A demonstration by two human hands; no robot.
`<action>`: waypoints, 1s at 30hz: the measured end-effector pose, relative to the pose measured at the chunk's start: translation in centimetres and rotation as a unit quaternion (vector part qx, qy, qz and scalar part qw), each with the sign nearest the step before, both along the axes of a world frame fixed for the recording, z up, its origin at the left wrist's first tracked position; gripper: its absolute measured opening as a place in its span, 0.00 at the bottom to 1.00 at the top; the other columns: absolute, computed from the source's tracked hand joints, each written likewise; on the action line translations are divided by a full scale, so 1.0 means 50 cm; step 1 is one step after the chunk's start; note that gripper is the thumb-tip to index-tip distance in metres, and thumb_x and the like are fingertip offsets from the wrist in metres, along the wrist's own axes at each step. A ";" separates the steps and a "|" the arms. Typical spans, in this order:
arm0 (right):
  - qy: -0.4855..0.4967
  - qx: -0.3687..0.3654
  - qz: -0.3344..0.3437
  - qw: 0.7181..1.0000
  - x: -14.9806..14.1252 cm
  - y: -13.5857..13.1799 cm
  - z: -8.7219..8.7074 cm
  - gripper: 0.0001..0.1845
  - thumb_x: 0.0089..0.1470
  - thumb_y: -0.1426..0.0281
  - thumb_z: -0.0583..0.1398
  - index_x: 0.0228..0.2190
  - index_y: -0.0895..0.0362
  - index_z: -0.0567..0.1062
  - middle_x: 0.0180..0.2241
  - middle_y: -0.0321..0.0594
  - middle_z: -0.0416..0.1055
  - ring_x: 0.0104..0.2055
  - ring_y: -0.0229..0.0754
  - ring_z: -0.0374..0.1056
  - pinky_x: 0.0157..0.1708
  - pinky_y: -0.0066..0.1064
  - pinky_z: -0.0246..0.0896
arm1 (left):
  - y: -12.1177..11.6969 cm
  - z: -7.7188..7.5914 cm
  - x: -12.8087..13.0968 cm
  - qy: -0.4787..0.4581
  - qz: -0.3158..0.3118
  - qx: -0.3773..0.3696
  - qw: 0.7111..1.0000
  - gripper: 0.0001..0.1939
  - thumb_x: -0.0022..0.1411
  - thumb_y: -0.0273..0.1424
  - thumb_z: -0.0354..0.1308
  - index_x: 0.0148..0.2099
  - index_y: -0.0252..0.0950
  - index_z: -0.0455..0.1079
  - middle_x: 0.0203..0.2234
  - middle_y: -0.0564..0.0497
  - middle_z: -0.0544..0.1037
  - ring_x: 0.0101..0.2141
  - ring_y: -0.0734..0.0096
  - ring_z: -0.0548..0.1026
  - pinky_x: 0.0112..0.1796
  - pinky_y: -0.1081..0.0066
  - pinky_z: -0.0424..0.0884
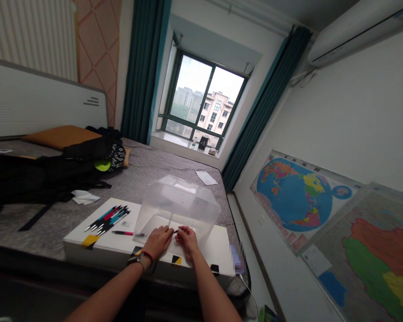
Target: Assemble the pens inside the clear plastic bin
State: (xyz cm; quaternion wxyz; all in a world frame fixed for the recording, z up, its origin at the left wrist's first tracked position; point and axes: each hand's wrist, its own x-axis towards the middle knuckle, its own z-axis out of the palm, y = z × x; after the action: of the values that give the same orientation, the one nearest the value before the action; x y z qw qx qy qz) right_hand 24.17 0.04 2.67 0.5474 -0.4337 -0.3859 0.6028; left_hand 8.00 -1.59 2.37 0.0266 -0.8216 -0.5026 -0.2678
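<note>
My left hand [158, 241] and my right hand [187, 241] meet in front of a clear plastic box [177, 201]. Between their fingertips is a thin dark pen-like piece [176, 231], pinched from both sides; most of it is hidden by the fingers. To the left of my left hand lies a red and black pen [122, 232], its far end near the plastic box. A bunch of pens [109, 218] in black, blue and red rests farther left. All of this is on a white flat box [104, 243] with yellow and black tape pieces.
The white box stands on a grey mattress [154, 156]. A black bag [36, 176], an orange cushion [62, 135] and a crumpled tissue [84, 197] lie at left. A paper sheet [206, 177] is behind the plastic box. A white cable [250, 293] hangs at the mattress's right edge.
</note>
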 end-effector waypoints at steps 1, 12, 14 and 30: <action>0.006 -0.002 -0.001 1.000 0.001 0.000 0.000 0.22 0.35 0.63 0.72 0.33 0.59 0.74 0.23 0.35 0.71 0.24 0.36 0.70 0.26 0.26 0.66 | 0.000 0.000 0.000 0.002 0.005 0.003 1.000 0.12 0.66 0.31 0.43 0.43 0.40 0.67 0.36 0.46 0.72 0.39 0.62 0.68 0.40 0.63 0.62; 0.024 -0.026 -0.016 0.999 0.000 0.005 -0.002 0.21 0.34 0.60 0.72 0.29 0.58 0.74 0.21 0.35 0.70 0.22 0.36 0.67 0.22 0.26 0.63 | 0.005 -0.014 0.002 -0.033 0.002 0.007 0.999 0.17 0.69 0.36 0.41 0.53 0.40 0.66 0.40 0.45 0.73 0.41 0.61 0.70 0.41 0.62 0.63; 0.004 -0.021 -0.002 1.000 0.000 0.005 -0.004 0.20 0.34 0.61 0.72 0.28 0.59 0.75 0.21 0.35 0.70 0.21 0.36 0.67 0.22 0.26 0.63 | 0.008 -0.018 0.000 -0.025 -0.011 0.004 1.000 0.17 0.69 0.35 0.41 0.53 0.43 0.66 0.39 0.47 0.74 0.40 0.62 0.70 0.40 0.63 0.63; 0.059 -0.015 -0.037 0.997 0.005 0.003 -0.005 0.18 0.41 0.60 0.69 0.30 0.57 0.72 0.19 0.31 0.66 0.20 0.31 0.62 0.19 0.22 0.56 | -0.005 0.004 -0.002 -0.029 0.062 -0.006 0.998 0.17 0.68 0.33 0.40 0.40 0.39 0.70 0.33 0.46 0.73 0.36 0.64 0.70 0.38 0.64 0.61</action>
State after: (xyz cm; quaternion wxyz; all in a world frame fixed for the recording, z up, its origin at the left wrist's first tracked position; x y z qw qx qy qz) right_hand 24.41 0.20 2.44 0.5847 -0.4197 -0.3278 0.6120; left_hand 7.89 -1.83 2.55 0.0241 -0.7807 -0.5548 -0.2865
